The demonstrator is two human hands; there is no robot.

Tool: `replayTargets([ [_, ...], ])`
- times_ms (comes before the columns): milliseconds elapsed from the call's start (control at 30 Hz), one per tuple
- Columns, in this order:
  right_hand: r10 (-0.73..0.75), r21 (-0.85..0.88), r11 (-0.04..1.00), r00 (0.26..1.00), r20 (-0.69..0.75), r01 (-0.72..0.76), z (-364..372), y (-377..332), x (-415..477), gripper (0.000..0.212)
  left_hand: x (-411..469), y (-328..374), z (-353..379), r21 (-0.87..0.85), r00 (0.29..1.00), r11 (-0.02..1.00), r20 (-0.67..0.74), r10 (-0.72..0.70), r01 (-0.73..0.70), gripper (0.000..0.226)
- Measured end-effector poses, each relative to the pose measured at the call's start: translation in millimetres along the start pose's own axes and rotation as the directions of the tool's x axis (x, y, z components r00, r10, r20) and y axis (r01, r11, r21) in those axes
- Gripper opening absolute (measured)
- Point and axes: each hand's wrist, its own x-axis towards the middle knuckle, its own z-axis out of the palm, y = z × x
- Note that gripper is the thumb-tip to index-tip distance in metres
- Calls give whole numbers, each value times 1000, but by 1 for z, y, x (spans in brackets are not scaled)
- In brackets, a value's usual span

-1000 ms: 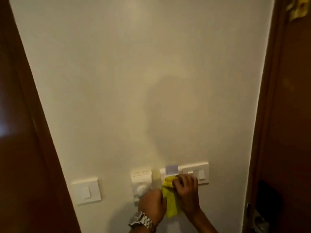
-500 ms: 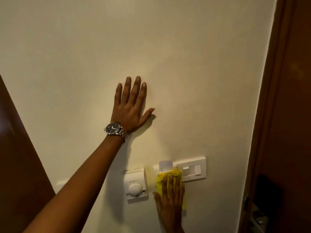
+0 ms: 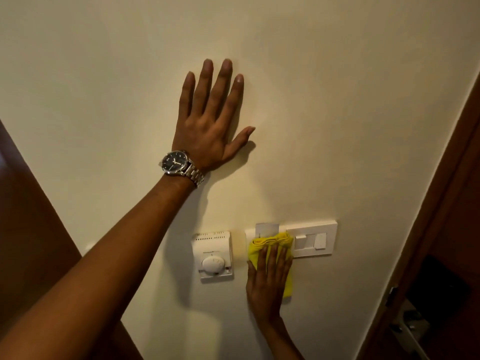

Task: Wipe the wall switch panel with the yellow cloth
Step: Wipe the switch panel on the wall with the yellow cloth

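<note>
The left hand (image 3: 207,126) lies flat on the cream wall (image 3: 337,100), fingers spread, its grip open and holding nothing; a watch (image 3: 175,162) sits on the wrist. Lower right, the right hand (image 3: 267,279) presses the yellow cloth (image 3: 270,242) flat against the wall, fingers straight rather than curled round it. The cloth covers the left part of the white switch panel (image 3: 314,239). A round-dial thermostat (image 3: 213,255) hangs just left of the cloth. Brown door frames (image 3: 441,203) flank the wall.
</note>
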Motion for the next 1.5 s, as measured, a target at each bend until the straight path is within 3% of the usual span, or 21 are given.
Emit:
replayTargets([
  [133,-82,-50,995,996,41,84,-2,17,-23,47,-2,1,-1,6,1000,1000,12,-9,9,80],
  [300,-34,21,999,999,5,33,-10,12,3,51,1,1,1,39,1000,999,6,-13,13,81],
  [467,-134,-78,988,990,36,137,-12,30,-23,51,-3,2,-1,33,1000,999,17,-10,9,80],
  [633,-33,27,999,999,16,33,-16,12,6,47,-1,2,3,37,1000,999,11,-13,13,82],
  [800,-107,-92,989,993,53,111,-7,23,-23,54,-3,3,-1,37,1000,999,10,-11,11,80],
  [967,33,19,999,999,-2,-33,2,-3,2,62,0,1,1,57,1000,998,2,-1,1,81],
  [1100,-22,-22,1000,999,39,22,6,13,-28,66,-1,2,-4,43,1000,999,17,0,0,80],
  [1267,88,37,995,991,98,-92,6,-11,-2,68,0,3,-2,58,1000,998,13,1,-2,81],
  [1500,44,-51,998,992,119,-38,4,4,-24,71,-2,3,-4,49,1000,999,24,-9,8,80],
])
